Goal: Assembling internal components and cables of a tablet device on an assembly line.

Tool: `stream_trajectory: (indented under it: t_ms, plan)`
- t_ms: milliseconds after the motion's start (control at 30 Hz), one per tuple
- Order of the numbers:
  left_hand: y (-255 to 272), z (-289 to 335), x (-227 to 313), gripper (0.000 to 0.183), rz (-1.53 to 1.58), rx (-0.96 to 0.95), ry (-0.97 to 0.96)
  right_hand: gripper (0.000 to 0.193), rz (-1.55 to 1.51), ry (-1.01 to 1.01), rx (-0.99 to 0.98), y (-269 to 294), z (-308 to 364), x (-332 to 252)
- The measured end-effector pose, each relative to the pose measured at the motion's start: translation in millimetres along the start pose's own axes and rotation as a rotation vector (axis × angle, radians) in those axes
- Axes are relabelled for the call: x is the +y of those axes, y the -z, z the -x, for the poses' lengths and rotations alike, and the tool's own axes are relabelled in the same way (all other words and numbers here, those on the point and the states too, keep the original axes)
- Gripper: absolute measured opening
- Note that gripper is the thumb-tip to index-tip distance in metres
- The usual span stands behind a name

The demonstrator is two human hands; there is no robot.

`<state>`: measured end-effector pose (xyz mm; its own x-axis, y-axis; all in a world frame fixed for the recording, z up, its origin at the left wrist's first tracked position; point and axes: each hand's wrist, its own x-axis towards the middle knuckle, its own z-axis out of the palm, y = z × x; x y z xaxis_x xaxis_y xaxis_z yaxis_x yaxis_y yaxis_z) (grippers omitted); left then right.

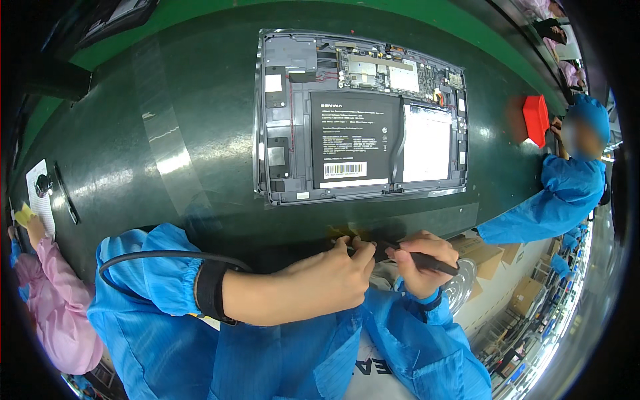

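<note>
The black tweezers (421, 259) are sitting in the right hand (421, 261) at the lower centre-right of the frame, the fingers curling around the dark shaft so that its thin tip is pointing left toward the left hand (331, 275). That left hand is lying just beside it, its thumb and forefinger pinching together at the near edge of the dark green belt (133, 153); what they are pinching is too small to tell. Small yellow pieces (348, 233) are lying on the belt edge right above the two hands. A black wrist strap (212, 291) is wrapping the left wrist, and a black cable (160, 255) is looping from it across the blue sleeve (160, 280) toward the left.

Above the hands, in the upper centre of the frame, an opened laptop base (361, 117) is lying flat on the belt, well apart from the fingers. A flat black battery (355, 139) is filling its middle, a white panel (427, 143) is sitting to the right of that, and a circuit board (380, 72) is running along its upper edge.

At the right edge, another person in a blue coat (553, 197) is standing by the belt next to a red tray (536, 119). At the lower left, a pink sleeve (57, 303) of a further person is showing, with a white sheet (41, 197) lying on the belt above it.
</note>
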<state>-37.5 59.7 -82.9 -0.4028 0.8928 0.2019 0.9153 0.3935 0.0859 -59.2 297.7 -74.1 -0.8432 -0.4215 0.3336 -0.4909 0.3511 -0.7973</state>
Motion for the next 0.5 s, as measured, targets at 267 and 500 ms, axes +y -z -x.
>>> stream_trajectory:
  t_ms: [267,500]
  plan:
    - [53.5,-3.9,-51.9,0.021,-0.005,0.237,-0.169,0.037,-0.121,0.082,0.421,32.0,-25.7,14.2]
    - [50.9,-0.1,-95.8,0.055,-0.147,0.218,0.254,0.034,-0.038,0.091,0.279,48.9,-79.1,27.6]
